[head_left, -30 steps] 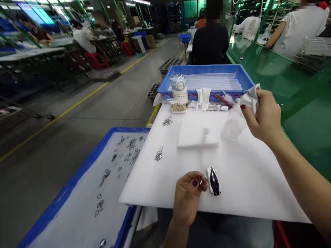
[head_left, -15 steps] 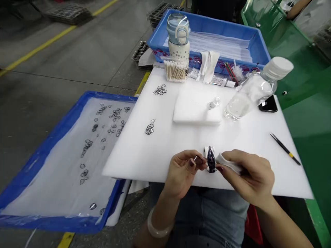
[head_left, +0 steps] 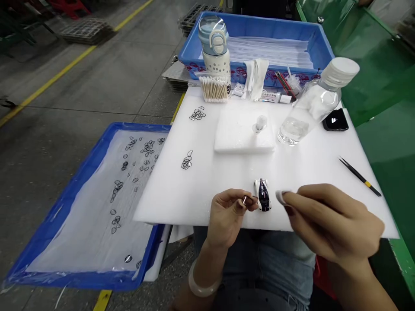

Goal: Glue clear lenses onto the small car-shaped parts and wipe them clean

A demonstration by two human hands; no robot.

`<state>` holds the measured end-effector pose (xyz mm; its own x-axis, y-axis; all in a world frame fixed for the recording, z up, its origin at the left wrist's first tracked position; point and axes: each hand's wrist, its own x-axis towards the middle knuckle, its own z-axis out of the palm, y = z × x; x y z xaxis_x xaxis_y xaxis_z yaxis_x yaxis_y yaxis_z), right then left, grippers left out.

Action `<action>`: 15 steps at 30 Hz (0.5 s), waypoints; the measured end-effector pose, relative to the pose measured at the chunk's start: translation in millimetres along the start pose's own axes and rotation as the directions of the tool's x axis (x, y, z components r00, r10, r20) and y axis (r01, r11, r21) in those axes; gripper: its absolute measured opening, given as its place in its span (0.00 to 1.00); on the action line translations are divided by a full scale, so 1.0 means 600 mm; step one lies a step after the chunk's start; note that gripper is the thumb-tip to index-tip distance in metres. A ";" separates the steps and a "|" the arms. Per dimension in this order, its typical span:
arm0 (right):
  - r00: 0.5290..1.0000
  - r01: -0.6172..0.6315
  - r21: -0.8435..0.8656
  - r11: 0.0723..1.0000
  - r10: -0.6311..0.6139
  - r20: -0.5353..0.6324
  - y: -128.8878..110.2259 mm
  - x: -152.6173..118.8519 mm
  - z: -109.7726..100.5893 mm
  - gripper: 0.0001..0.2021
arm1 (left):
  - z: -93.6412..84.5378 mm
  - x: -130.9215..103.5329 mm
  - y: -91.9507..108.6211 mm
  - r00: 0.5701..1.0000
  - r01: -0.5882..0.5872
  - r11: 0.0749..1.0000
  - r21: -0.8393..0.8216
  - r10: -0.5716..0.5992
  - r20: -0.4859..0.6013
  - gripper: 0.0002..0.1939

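A small toy car (head_left: pixel 263 195), white with a dark glossy top, rests on the white foam board (head_left: pixel 201 194) near its front edge. Just left of the car, my left hand (head_left: pixel 227 216) pinches a small dark shiny piece (head_left: pixel 248 200) between thumb and fingers. My right hand (head_left: pixel 333 220) is raised to the right of the car, not touching it, its fingers closed on a white cloth (head_left: pixel 281 197) whose tip sticks out; the rest of the cloth is hidden.
Foam block (head_left: pixel 243 129) with a small clear vial (head_left: pixel 260 124), clear bottle (head_left: pixel 311 103), phone (head_left: pixel 336 120), tweezers (head_left: pixel 359 176), cotton swabs (head_left: pixel 214 89), drinking bottle (head_left: pixel 215 47) and blue bin (head_left: pixel 275 23). Black rings (head_left: pixel 186 162) lie at left, more in the blue-rimmed tray (head_left: pixel 81 283).
My right hand has moved right and away from the car with the cloth. My left hand still pinches the dark piece beside the car. The whole view has shifted slightly.
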<state>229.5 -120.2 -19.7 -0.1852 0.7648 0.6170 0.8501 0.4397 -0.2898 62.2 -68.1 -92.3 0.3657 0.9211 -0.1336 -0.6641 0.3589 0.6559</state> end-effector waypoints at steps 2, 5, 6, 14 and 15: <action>0.994 -0.095 0.069 0.993 0.098 -0.043 0.006 -0.012 -0.010 0.11 | -0.003 -0.002 0.005 0.999 -0.004 0.999 0.049 0.003 0.033 0.09; 0.967 -0.228 0.236 0.945 0.248 -0.058 0.016 -0.037 -0.006 0.15 | -0.010 -0.006 0.016 0.997 -0.043 0.979 0.199 0.030 0.071 0.08; 0.955 -0.265 0.280 0.923 0.291 -0.054 0.019 -0.046 -0.001 0.16 | -0.013 -0.008 0.020 0.995 -0.077 0.959 0.274 0.058 0.079 0.06; 0.842 -0.518 0.374 0.769 0.535 0.068 0.022 -0.078 0.039 0.07 | 0.000 -0.013 0.017 0.929 -0.359 0.500 0.788 0.268 0.254 0.10; 0.838 -0.523 0.391 0.757 0.540 0.076 0.021 -0.079 0.042 0.06 | 0.002 -0.012 0.016 0.959 -0.283 0.632 0.722 0.187 0.213 0.07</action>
<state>236.4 -138.9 -70.9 0.2660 0.9145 0.3048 0.5481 0.1166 -0.8282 53.8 -71.2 -84.1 0.3653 0.9183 0.1523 -0.0526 -0.1430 0.9883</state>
